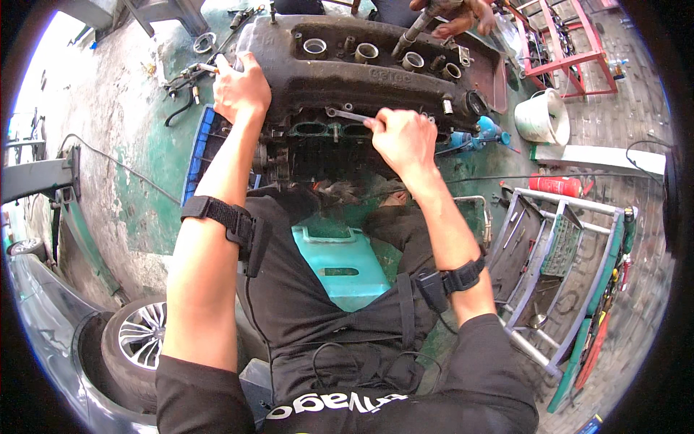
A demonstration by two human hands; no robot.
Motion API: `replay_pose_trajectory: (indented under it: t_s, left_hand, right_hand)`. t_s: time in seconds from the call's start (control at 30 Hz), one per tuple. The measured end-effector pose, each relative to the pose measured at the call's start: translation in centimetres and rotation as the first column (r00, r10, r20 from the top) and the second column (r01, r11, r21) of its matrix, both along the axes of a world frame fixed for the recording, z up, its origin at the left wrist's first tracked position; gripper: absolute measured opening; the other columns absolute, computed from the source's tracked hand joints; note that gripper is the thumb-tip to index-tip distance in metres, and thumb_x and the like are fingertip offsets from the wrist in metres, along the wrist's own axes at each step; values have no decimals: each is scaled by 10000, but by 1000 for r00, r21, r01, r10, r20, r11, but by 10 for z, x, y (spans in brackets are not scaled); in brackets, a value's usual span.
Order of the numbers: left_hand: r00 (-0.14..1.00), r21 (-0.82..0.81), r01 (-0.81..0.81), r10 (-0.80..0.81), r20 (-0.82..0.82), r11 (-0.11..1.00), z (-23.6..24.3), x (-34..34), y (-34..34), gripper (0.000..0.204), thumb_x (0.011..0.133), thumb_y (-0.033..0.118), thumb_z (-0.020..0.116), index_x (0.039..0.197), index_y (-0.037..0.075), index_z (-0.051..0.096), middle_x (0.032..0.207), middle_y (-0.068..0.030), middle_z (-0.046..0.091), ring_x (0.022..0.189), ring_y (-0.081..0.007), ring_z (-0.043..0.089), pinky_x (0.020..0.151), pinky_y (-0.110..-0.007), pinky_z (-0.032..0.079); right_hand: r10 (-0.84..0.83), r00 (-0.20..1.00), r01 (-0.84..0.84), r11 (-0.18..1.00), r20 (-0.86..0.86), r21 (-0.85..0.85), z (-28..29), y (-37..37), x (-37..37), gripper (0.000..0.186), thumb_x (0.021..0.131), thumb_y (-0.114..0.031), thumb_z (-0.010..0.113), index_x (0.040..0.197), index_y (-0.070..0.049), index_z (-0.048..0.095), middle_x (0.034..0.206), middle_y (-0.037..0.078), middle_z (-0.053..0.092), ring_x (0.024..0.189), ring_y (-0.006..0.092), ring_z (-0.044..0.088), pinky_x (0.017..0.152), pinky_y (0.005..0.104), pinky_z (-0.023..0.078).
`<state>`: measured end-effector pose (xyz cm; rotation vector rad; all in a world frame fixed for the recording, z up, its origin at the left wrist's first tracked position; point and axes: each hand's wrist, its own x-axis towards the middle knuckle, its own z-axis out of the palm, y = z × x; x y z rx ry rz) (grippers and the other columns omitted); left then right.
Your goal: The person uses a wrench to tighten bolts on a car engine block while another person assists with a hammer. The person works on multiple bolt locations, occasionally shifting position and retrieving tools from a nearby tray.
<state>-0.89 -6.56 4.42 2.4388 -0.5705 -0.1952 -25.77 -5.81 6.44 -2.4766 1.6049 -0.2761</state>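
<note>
A dark, oily engine point(347, 79) with a row of round holes along its cover lies in front of me. My left hand point(244, 90) grips the engine's left end, its fingertips partly hidden. In my right hand point(405, 141) is a wrench point(353, 116), closed in the fist. The wrench's ring end lies at the engine's near side, over a fastener just above the port openings point(311, 129). Across the engine, another person's hand point(463, 18) holds a metal tool point(412, 35) that reaches down to one of the holes.
A blue crate point(199, 155) stands left of the engine, and a turquoise stool point(343, 267) between my legs. To the right are a white bucket point(542, 118), a red fire extinguisher point(555, 186) and a metal rack point(542, 275) with tools. A car wheel point(141, 336) is at lower left.
</note>
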Motion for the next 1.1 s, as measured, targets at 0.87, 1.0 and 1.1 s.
replay_pose_trajectory:
  t_s: [0.87, 1.0, 1.1]
  left_hand:
    - [1000, -44, 8, -6, 28, 999, -1, -1, 1, 605, 918, 499, 440, 1371, 102, 498, 1171, -225, 641, 1083, -389, 615, 940, -467, 462]
    - [999, -50, 11, -8, 49, 999, -2, -1, 2, 607, 918, 502, 437, 1372, 103, 496, 1165, -226, 643, 1078, -387, 617, 937, -467, 462]
    - [999, -52, 15, -13, 51, 999, -3, 0, 1, 609, 918, 505, 436, 1372, 103, 496, 1158, -231, 644, 1074, -386, 619, 936, -467, 463]
  right_hand:
    - [-617, 513, 256, 774, 597, 580, -87, 85, 34, 263, 951, -248, 633, 846, -8, 640, 628, -56, 482, 570, 40, 392, 507, 233, 313]
    - [-611, 578, 210, 752, 541, 625, -81, 62, 17, 283, 918, -255, 655, 929, 27, 675, 662, 88, 615, 637, 86, 491, 593, 283, 424]
    - [-435, 845, 258, 842, 312, 474, -47, 28, -2, 303, 856, -385, 675, 900, -92, 736, 732, 132, 683, 666, 246, 653, 638, 363, 480]
